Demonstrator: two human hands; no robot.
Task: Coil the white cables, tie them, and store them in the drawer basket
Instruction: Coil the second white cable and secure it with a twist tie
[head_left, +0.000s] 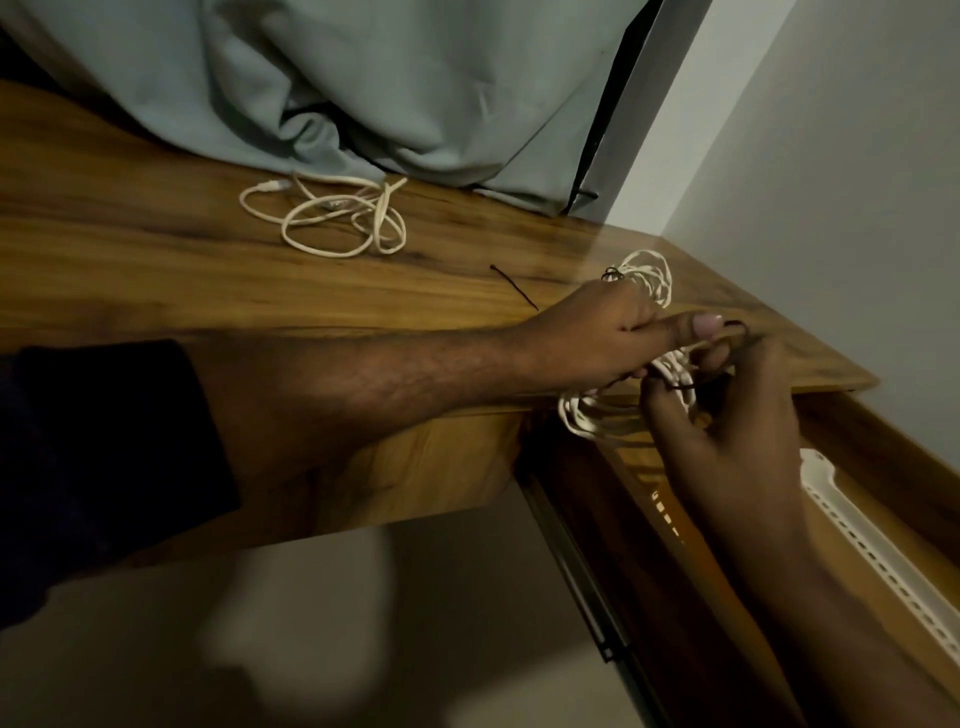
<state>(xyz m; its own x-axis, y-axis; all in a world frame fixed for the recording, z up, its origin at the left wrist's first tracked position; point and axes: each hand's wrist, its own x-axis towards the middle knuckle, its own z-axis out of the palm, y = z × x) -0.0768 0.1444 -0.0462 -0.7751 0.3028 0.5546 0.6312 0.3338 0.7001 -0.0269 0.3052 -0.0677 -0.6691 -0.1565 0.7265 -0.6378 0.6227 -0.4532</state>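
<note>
Gripped, with left hand, a coiled white cable bundle at the front edge of the brown wooden desk, thumb stretched rightward. Pinched, with right hand, a thin dark twist tie at the same bundle, possibly wrapping it; too blurred to confirm. Lay loose farther left on the desk: an uncoiled tangled white cable, near a pale green curtain. Rested between: a spare thin dark tie. Sat behind the left hand: another tied white coil. Stood open below right: a wooden drawer holding a white perforated plastic basket.
</note>
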